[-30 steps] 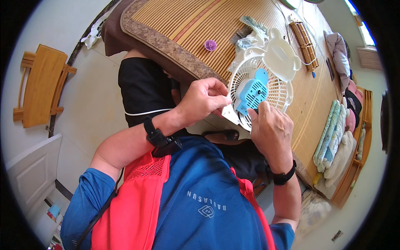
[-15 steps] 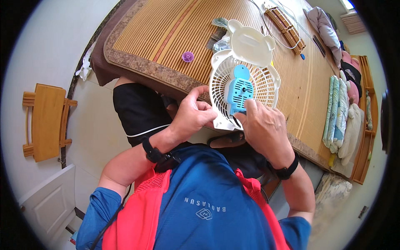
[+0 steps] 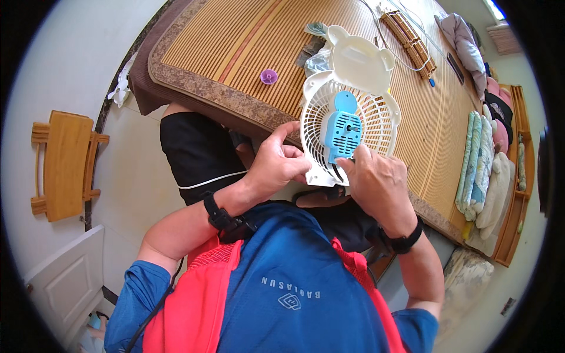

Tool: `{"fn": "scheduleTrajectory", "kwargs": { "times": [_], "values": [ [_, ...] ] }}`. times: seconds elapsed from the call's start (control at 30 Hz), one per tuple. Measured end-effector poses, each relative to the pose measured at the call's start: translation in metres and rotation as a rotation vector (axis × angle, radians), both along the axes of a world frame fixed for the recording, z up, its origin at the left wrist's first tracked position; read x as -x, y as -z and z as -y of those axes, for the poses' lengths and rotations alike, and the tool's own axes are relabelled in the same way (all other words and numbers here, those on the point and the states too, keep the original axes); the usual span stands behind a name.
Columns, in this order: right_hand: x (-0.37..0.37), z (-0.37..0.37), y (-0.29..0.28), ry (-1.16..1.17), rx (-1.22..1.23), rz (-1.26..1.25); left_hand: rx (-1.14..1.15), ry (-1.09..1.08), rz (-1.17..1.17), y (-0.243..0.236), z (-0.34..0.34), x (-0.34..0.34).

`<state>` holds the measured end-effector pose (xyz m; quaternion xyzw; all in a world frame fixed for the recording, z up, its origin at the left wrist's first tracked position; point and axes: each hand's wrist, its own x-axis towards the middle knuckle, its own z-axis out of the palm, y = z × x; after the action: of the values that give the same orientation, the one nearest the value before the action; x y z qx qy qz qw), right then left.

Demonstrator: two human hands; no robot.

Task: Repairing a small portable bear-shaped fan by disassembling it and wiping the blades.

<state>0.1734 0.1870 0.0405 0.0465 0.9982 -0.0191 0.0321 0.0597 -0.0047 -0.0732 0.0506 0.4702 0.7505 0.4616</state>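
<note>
A round white fan grille [image 3: 385, 112] with open slats rests at the near edge of a slatted bamboo mat, partly overhanging it. Inside it sits a light-blue motor housing [image 3: 342, 132] with a dark shaft and a round blue tab. My left hand [image 3: 273, 160] pinches the grille's lower-left rim beside its white foot. At the housing's lower end, my right hand [image 3: 381, 183] is closed, thumb and forefinger against the blue plastic; part of its grip is hidden. A black cord [image 3: 337, 173] runs down beside the thumb. Beyond the grille lies a white bear-head-shaped panel [image 3: 361, 63].
On the bamboo mat [image 3: 235, 53] lie a purple knob [image 3: 269, 76], a clear plastic bag [image 3: 318, 63], a wooden slatted bundle [image 3: 409, 44] with a white cord, and a dark phone [image 3: 455, 67]. Folded bedding [image 3: 481, 165] is at right. A wooden stool [image 3: 69, 166] stands left.
The view has shifted slightly, moving the fan and mat a little to the right in the picture. Both hands keep nearly the same places on the fan.
</note>
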Motion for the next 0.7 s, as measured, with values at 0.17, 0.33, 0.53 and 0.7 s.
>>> {"fn": "scheduleTrajectory", "kwargs": {
  "times": [0.17, 0.33, 0.53, 0.7],
  "values": [
    [-0.001, -0.008, 0.007, -0.107, 0.012, -0.138, -0.008, -0.01, 0.021, -0.003, -0.003, -0.003],
    [0.003, -0.002, 0.003, 0.076, -0.044, 0.19, -0.005, -0.007, 0.025, 0.002, 0.0, -0.001],
    [-0.003, -0.002, 0.001, -0.007, -0.01, -0.038, -0.027, -0.014, 0.064, -0.004, -0.002, -0.002],
    [-0.002, -0.006, 0.007, -0.049, -0.023, -0.073, -0.036, -0.014, 0.083, -0.003, -0.001, -0.004]
  ]
}}
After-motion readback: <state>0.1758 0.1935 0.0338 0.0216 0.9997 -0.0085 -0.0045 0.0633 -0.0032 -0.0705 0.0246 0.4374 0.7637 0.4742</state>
